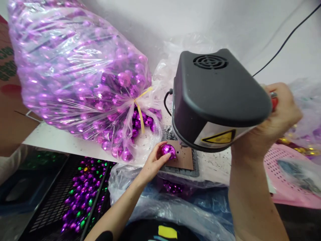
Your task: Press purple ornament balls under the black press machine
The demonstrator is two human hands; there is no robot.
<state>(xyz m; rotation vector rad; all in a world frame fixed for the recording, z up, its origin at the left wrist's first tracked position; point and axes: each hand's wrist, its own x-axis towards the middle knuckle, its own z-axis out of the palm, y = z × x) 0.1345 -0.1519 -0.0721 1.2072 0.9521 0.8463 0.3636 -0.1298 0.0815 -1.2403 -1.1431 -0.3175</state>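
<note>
My left hand (153, 162) is closed on a small purple mirror ball (168, 150), pressing it onto a brown pad (186, 160) under the head of a black machine (215, 97). That machine stands on the white table and carries a yellow warning label (221, 137). Up at the machine's right side, my right hand (274, 120) is wrapped round a red-tipped handle (274, 99), most of which the hand and the machine hide.
A big clear bag of purple mirror balls (77, 77), tied with a yellow band, lies at the left on the table. Black crates (50, 201) below hold purple and green balls. A pink perforated basket (283, 174) sits at the right. A black cable (283, 43) runs up the wall.
</note>
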